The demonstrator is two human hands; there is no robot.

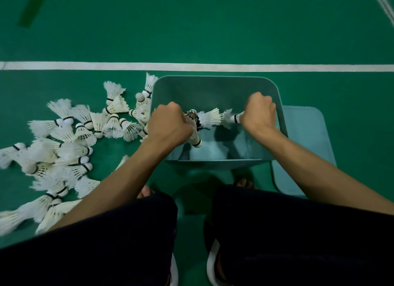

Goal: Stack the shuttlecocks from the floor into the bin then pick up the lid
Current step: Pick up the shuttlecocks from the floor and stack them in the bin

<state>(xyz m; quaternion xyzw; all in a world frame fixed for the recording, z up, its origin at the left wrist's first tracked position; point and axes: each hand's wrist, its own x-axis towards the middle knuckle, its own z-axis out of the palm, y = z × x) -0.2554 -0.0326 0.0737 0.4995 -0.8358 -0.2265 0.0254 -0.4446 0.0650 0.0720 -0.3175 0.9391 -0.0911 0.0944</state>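
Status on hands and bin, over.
Left hand, right hand each grip shuttlecocks over bin. Pile left of bin. Lid beside bin, untouched.

My count: one teal rectangular plastic bin [215, 87]. One flat teal plastic lid [307, 140]. White feather shuttlecocks [83, 134] loose on the floor: well over twenty, but they overlap too much for me to get an exact number. Held shuttlecocks [210, 119] over the bin: at least three nested, and I can't separate more; one looks dark-feathered. Two bare hands, left hand [170, 123] and right hand [259, 113]. Two white painted floor lines [106, 66]. One dark green tape strip [32, 8]. Two feet [146, 193].
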